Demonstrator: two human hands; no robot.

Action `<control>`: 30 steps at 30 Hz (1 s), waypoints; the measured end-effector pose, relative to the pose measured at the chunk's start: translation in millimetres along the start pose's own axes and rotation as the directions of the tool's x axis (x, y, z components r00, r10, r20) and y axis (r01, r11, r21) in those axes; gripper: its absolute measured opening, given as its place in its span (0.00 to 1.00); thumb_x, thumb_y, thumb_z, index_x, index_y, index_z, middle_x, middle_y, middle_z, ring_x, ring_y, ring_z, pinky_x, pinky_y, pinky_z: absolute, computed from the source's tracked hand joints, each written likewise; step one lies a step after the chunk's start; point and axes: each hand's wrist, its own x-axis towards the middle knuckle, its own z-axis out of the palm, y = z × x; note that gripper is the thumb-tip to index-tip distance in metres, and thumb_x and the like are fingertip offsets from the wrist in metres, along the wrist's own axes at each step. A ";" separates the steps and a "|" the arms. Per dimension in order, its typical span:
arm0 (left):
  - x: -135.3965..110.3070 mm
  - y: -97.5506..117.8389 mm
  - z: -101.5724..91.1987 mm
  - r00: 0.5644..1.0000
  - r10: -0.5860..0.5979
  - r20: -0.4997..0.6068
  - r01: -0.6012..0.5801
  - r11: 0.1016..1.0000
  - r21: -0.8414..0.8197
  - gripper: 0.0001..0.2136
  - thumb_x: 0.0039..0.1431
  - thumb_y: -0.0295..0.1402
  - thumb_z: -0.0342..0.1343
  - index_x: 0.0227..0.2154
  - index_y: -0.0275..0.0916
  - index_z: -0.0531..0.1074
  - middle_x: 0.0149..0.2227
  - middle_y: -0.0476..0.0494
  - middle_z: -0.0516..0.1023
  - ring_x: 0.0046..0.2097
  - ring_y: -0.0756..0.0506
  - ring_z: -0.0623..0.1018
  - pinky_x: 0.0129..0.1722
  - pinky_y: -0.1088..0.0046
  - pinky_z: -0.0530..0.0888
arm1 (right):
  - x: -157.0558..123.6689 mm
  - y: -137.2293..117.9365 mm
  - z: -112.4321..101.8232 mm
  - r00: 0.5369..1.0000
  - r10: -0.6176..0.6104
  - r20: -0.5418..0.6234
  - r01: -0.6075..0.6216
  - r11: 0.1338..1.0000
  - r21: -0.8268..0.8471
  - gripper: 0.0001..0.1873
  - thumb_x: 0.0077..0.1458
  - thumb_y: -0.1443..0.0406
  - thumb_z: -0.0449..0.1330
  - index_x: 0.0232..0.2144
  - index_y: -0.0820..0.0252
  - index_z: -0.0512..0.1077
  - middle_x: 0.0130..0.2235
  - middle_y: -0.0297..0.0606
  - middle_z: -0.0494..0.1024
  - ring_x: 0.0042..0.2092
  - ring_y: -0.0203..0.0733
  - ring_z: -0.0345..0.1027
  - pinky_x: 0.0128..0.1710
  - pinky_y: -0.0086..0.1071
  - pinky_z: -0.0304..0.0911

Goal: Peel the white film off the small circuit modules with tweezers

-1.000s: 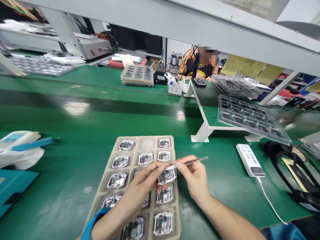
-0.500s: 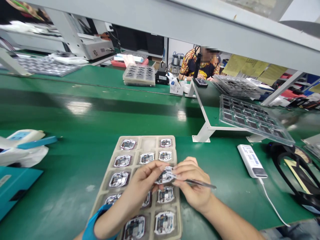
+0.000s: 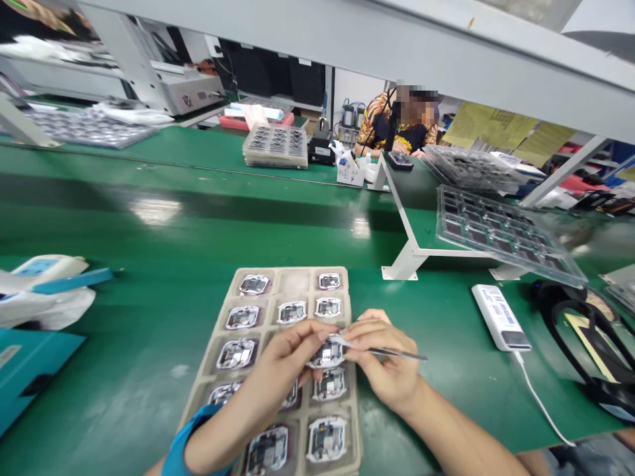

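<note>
My left hand (image 3: 294, 354) pinches a small watch-like electronic module (image 3: 327, 352) by its left edge, above the tray. Between the fingers of my right hand (image 3: 387, 360) is a pair of metal tweezers (image 3: 397, 354), the tips resting at the module's upper part. Whether the tips grip anything is too small to see. Beneath both hands lies a beige compartment tray (image 3: 353, 423) with several similar white-rimmed modules (image 3: 326, 441), one per pocket. The top middle pocket holds no module. A blue band (image 3: 191, 439) circles my left wrist.
To the right are a white corded device (image 3: 500, 317) and a black headband-like item (image 3: 570, 344). A raised stand (image 3: 404, 261) carries a clear tray (image 3: 506, 231). Teal box (image 3: 34, 370) at left. A co-worker (image 3: 397, 125) sits across the bench beyond the overhead beam (image 3: 347, 46).
My right hand has tilted the tweezers flatter, their rear end rising slightly. The module in my left hand has turned a little to face the camera more.
</note>
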 end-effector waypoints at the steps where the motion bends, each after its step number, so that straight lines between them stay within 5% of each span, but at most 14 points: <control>1: 0.3 -0.3 0.0 1.000 -0.004 -0.001 0.004 1.000 0.008 0.16 0.50 0.49 0.64 0.32 0.41 0.79 0.29 0.52 0.74 0.28 0.51 0.67 0.23 0.81 0.65 | -0.7 0.8 0.5 1.000 0.026 -0.017 -0.025 1.000 0.013 0.03 0.56 0.66 0.67 0.33 0.51 0.78 0.33 0.36 0.87 0.33 0.47 0.82 0.43 0.47 0.72; 8: 3.3 -3.3 0.2 1.000 0.023 0.004 -0.023 0.998 0.051 0.17 0.48 0.51 0.65 0.32 0.42 0.80 0.31 0.50 0.75 0.29 0.50 0.67 0.24 0.79 0.68 | -3.0 1.1 1.7 0.978 0.205 -0.035 -0.199 0.972 0.127 0.03 0.57 0.67 0.67 0.33 0.53 0.77 0.33 0.38 0.85 0.36 0.45 0.80 0.40 0.42 0.74; 24: 0.2 -0.8 -2.9 0.999 -0.019 0.030 0.018 0.999 0.036 0.12 0.52 0.45 0.64 0.31 0.42 0.80 0.29 0.52 0.72 0.27 0.51 0.66 0.24 0.79 0.65 | 0.3 -4.0 -1.3 0.958 0.284 0.027 -0.285 0.956 0.066 0.04 0.55 0.69 0.67 0.31 0.55 0.77 0.32 0.37 0.85 0.36 0.44 0.81 0.39 0.37 0.76; 30: -3.5 7.5 -0.5 0.998 -0.031 0.061 0.032 0.999 -0.016 0.14 0.46 0.43 0.69 0.33 0.41 0.79 0.28 0.53 0.74 0.25 0.52 0.66 0.23 0.78 0.63 | 3.0 -6.2 -2.8 0.947 0.321 0.022 -0.322 0.942 0.098 0.02 0.57 0.67 0.66 0.32 0.55 0.76 0.34 0.38 0.85 0.37 0.43 0.82 0.40 0.37 0.76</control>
